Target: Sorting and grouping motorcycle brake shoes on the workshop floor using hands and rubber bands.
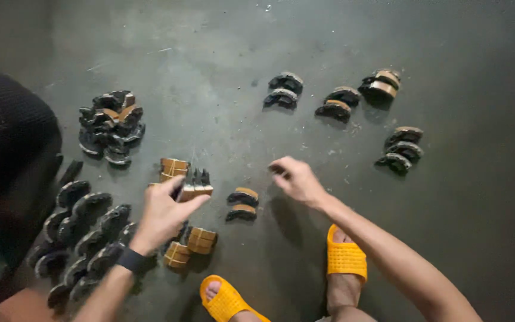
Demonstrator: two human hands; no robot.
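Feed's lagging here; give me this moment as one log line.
left hand: on brake shoe stack | right hand: empty, above floor | shoe pair: between hands

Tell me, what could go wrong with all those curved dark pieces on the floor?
1. The left hand grips a stack of tan-lined curved pieces; it could slip and scatter onto the small pair of curved dark pieces beside it.
2. The loose heap of dark curved metal pieces might topple and mix the sorted groups.
3. Feet in open yellow rubber slippers sit close, so a dropped piece could hurt toes.
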